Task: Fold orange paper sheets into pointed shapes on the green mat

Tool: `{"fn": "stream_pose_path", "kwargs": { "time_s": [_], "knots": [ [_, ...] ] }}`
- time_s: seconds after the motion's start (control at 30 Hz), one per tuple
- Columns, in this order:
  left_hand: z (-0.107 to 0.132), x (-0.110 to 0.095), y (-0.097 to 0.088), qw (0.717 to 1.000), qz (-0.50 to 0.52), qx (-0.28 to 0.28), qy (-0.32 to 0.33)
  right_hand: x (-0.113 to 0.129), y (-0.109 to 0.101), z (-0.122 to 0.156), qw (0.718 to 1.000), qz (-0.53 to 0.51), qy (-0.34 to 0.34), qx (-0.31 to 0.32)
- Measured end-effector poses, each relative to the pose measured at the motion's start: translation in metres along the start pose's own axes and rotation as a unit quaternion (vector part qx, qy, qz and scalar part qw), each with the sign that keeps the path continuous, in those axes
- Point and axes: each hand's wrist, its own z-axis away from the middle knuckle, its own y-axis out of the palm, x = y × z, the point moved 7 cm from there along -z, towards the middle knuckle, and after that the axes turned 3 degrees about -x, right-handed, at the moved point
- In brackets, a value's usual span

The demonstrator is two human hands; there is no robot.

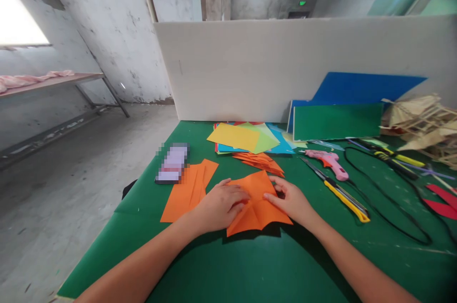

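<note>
A creased orange paper sheet (259,198) lies partly folded on the green table (250,265). My left hand (221,205) rests on its left part, fingers curled and pressing the paper down. My right hand (291,198) holds the right part, fingers pinching a fold near the middle. Another orange sheet (187,191) lies flat just left of my left hand. Several folded orange pieces (262,162) sit stacked behind the sheet.
A stack of coloured papers (250,139) lies at the back, a phone (173,164) at left. A pink glue gun (330,162) with black cord, a yellow utility knife (344,196), green and blue boards (337,122) and a wooden model (424,124) are at right.
</note>
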Motion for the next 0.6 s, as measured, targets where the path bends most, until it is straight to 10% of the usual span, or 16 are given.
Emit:
{"fn": "stream_pose_path", "kwargs": {
  "time_s": [0.6],
  "knots": [
    [0.009,-0.011,0.016,0.995,-0.065,0.072,0.006,-0.009,-0.023,-0.011,0.987,0.061,-0.032,-0.142]
  ]
}}
